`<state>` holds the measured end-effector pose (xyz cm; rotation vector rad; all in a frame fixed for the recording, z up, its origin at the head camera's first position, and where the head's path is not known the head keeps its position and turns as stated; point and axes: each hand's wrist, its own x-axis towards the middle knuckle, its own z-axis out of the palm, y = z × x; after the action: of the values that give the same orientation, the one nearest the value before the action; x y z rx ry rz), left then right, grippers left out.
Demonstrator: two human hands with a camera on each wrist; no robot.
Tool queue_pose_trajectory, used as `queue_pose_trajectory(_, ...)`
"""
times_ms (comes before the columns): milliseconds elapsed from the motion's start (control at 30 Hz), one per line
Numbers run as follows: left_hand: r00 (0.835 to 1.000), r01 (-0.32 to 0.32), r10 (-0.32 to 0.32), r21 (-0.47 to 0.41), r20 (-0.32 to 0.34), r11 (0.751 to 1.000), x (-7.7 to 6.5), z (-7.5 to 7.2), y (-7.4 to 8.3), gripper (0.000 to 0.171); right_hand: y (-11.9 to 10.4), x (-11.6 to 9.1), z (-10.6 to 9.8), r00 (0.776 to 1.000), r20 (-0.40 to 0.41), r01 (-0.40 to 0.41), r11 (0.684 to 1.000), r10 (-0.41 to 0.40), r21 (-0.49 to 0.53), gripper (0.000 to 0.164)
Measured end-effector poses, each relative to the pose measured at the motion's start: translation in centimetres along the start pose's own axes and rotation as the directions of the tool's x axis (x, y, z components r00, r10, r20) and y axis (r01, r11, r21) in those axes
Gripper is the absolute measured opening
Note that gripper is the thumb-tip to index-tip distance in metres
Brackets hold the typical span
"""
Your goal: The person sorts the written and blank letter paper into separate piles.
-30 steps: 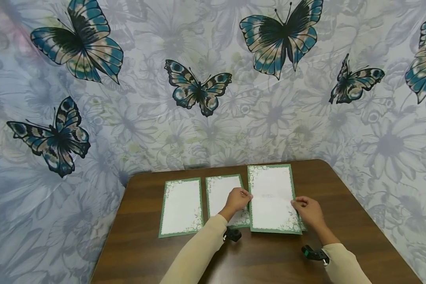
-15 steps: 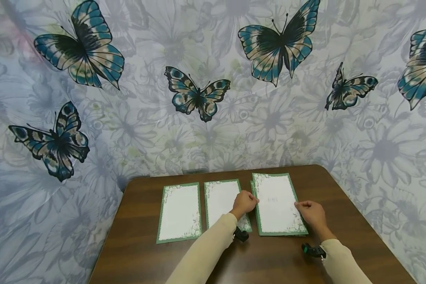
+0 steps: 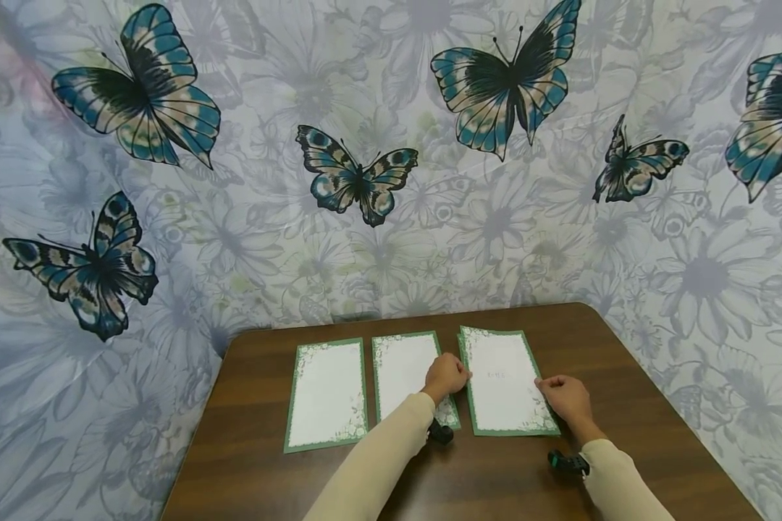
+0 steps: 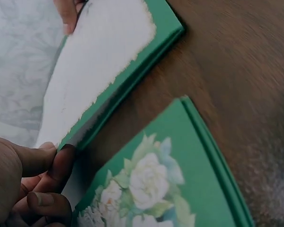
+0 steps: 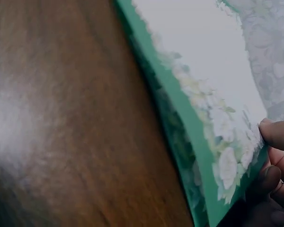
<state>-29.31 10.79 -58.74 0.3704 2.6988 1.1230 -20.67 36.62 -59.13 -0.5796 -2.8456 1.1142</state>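
Note:
A white paper sheet with a green floral border lies over another like it in the right-hand pile, whose green edge shows at the upper left. My left hand pinches its left edge between thumb and fingers, and the thumb shows in the left wrist view. At the opposite edge my right hand pinches the sheet, thumb on top and fingers underneath. Faint writing marks the sheet's middle. Partly covered by my left hand and forearm is the middle pile of similar bordered sheets.
Farther left on the brown wooden table lies another green-bordered sheet. Behind the table hangs a floral cloth backdrop with printed butterflies. Each wrist carries a dark strapped device.
Both hands have lowered the held sheet onto the right-hand pile, shifting it slightly right. Its edges now nearly line up with the sheet beneath. The left and middle piles stay put.

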Motion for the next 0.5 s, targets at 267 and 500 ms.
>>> queue_pose_trajectory(267,1.0,-0.001,0.0,0.04,0.0,0.999,-0.35,0.27,0.27,0.06,0.02,-0.28,0.33,1.0,-0.024,-0.02,0.999,0.019,-0.038,0.046)
queue_pose_trajectory(500,0.999,0.035,-0.037,0.144,0.01,0.989,0.0,0.46,0.62,0.061,-0.21,-0.12,0.76,0.999,-0.044,-0.018,0.997,0.015,-0.068,0.045)
